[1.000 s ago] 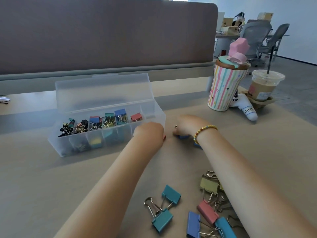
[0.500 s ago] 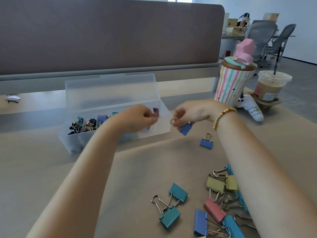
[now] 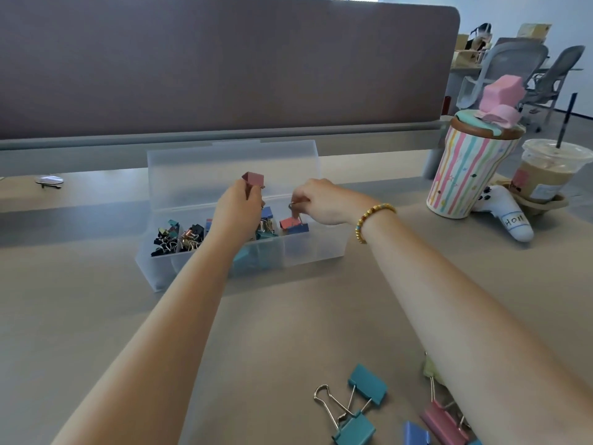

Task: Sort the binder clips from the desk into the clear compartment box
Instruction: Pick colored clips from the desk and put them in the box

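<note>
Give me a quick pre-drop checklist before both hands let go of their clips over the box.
1. Box lid open: ok, the clear compartment box has its lid raised behind it.
2. Left hand holds a clip: ok, it pinches a pink binder clip above the box.
3. Right hand holds a clip: ok, it holds a blue binder clip by its wire handle, low in a compartment.
4. Blue clip matches that compartment: cannot tell; a pink clip shows beside it.
5. Clips left on the desk: not ok, teal clips among others remain near the forearms.
</note>
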